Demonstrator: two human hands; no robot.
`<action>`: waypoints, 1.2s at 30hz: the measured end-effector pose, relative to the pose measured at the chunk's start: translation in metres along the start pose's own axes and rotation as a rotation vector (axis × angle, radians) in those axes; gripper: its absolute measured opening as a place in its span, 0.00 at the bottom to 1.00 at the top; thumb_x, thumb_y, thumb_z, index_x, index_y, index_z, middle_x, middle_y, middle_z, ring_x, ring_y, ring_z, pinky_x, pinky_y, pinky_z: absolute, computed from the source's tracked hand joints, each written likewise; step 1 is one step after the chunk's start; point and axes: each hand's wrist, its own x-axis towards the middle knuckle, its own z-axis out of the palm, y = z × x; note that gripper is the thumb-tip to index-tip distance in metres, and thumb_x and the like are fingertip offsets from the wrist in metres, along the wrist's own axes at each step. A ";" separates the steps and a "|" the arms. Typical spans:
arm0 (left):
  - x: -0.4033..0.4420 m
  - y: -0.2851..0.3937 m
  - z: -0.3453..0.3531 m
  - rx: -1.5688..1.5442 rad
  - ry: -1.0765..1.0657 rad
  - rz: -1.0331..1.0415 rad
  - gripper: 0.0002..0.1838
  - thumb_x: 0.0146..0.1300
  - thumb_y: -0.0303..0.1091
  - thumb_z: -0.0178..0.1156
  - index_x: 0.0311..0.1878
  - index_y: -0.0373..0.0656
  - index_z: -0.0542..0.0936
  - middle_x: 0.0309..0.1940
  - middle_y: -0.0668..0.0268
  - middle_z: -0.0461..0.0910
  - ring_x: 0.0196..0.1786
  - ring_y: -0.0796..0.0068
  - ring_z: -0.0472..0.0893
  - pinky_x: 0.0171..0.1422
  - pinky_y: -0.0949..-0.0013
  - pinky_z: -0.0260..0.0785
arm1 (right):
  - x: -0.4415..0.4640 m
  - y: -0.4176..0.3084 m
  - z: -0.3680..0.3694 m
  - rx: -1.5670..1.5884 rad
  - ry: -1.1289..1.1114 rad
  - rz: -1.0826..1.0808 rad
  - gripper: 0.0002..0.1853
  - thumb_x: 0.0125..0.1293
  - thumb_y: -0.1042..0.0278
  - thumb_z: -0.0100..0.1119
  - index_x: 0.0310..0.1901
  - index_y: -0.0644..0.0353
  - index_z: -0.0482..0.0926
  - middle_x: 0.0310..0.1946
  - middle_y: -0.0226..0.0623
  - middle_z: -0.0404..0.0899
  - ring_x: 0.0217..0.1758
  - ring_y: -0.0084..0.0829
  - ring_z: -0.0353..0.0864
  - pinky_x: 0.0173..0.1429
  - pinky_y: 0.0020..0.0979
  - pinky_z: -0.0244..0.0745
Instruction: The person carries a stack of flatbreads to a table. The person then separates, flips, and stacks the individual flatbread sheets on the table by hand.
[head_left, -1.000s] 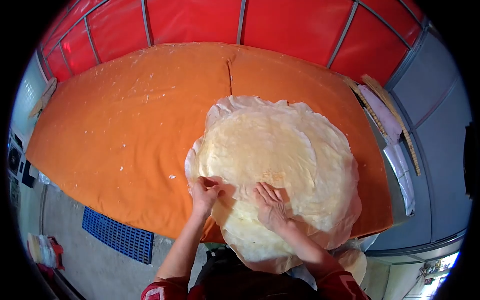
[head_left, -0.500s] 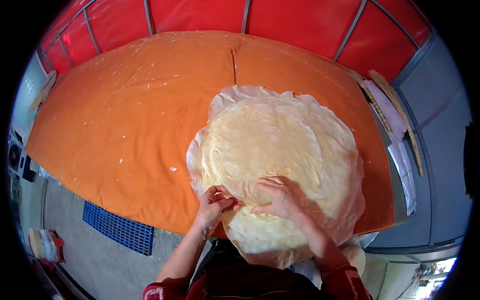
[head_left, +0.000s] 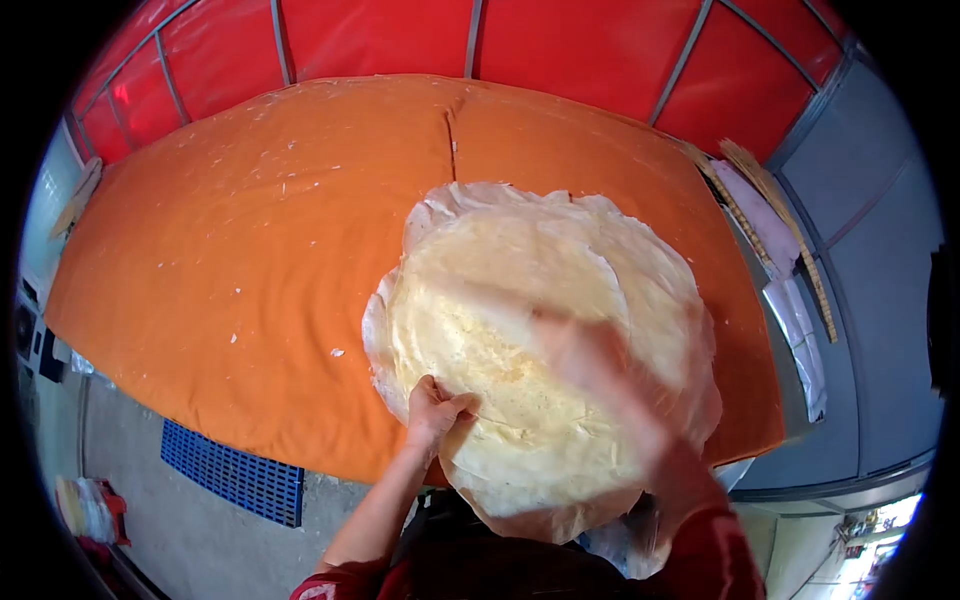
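A stack of large, round, thin flatbreads (head_left: 540,245) with ragged, papery edges lies before me, its front edge overhanging toward my body. My left hand (head_left: 437,410) is closed at the stack's left front edge, thumb and fingers pinching a flatbread's rim. Over the middle of the stack, my right hand (head_left: 570,345) is smeared by motion. Its fingers are too blurred to show whether they hold anything. Below it, the upper surface looks yellowish with a few browned flecks.
An orange cloth (head_left: 240,260) with scattered pale flakes covers the wide table. Straw-like brooms (head_left: 780,200) and a white plastic packet (head_left: 797,335) lie along the right side. A blue plastic grate (head_left: 232,470) is on the floor at left. Red panels (head_left: 370,40) stand behind.
My right hand has swept up and away from my left hand, across the stack, and is now blurred. My left hand stays at the edge. The whole view has shifted slightly.
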 end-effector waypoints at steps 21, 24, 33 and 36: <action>0.002 0.007 0.000 -0.300 -0.059 0.036 0.18 0.43 0.13 0.51 0.38 0.43 0.62 0.21 0.68 0.68 0.23 0.77 0.73 0.27 0.77 0.68 | -0.067 0.116 0.100 -0.181 0.344 -0.207 0.21 0.48 0.76 0.43 0.48 0.65 0.63 0.47 0.47 0.64 0.53 0.43 0.63 0.54 0.37 0.60; -0.004 0.012 0.004 -0.307 -0.048 0.051 0.19 0.43 0.13 0.50 0.39 0.41 0.62 0.22 0.67 0.69 0.24 0.76 0.73 0.26 0.77 0.67 | -0.078 0.110 0.086 -0.016 0.271 -0.171 0.23 0.48 0.73 0.46 0.50 0.64 0.63 0.53 0.47 0.60 0.58 0.42 0.58 0.57 0.37 0.57; 0.009 -0.008 -0.009 -0.301 -0.069 0.087 0.19 0.44 0.12 0.48 0.39 0.41 0.61 0.22 0.68 0.67 0.23 0.76 0.73 0.29 0.74 0.71 | -0.065 0.125 0.065 -0.143 -0.017 -0.250 0.24 0.51 0.71 0.40 0.53 0.64 0.58 0.53 0.51 0.57 0.56 0.46 0.57 0.56 0.41 0.55; 0.001 0.001 -0.003 -0.341 -0.066 0.048 0.19 0.43 0.12 0.48 0.38 0.42 0.60 0.21 0.70 0.66 0.23 0.76 0.72 0.27 0.74 0.71 | -0.067 0.135 0.067 -0.332 0.018 -0.347 0.24 0.49 0.70 0.45 0.52 0.61 0.61 0.52 0.49 0.60 0.55 0.45 0.60 0.55 0.42 0.57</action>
